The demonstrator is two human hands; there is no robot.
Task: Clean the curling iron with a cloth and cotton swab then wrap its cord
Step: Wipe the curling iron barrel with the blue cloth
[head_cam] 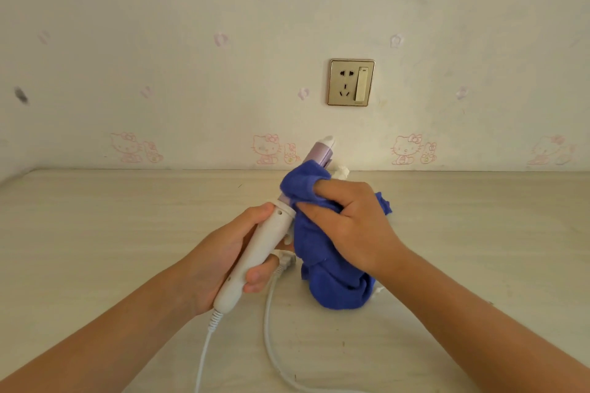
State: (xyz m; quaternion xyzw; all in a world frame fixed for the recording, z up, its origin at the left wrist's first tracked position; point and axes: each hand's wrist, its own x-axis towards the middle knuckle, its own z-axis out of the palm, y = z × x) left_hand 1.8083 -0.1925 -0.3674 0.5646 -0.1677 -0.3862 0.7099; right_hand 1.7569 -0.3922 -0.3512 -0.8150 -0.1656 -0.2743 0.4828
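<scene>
My left hand grips the white handle of the curling iron, which tilts up and away to the right. Its lilac barrel with a white tip sticks out above a blue cloth. My right hand holds that cloth wrapped around the lower barrel, fingers closed over it; the rest of the cloth hangs down onto the table. The white cord runs from the handle's end and loops over the table toward the bottom edge. No cotton swab can be made out with certainty.
The pale wooden table ends at a papered wall with a gold-framed socket and switch. Something small and white lies on the table behind the cloth. A white plug sits just under the handle.
</scene>
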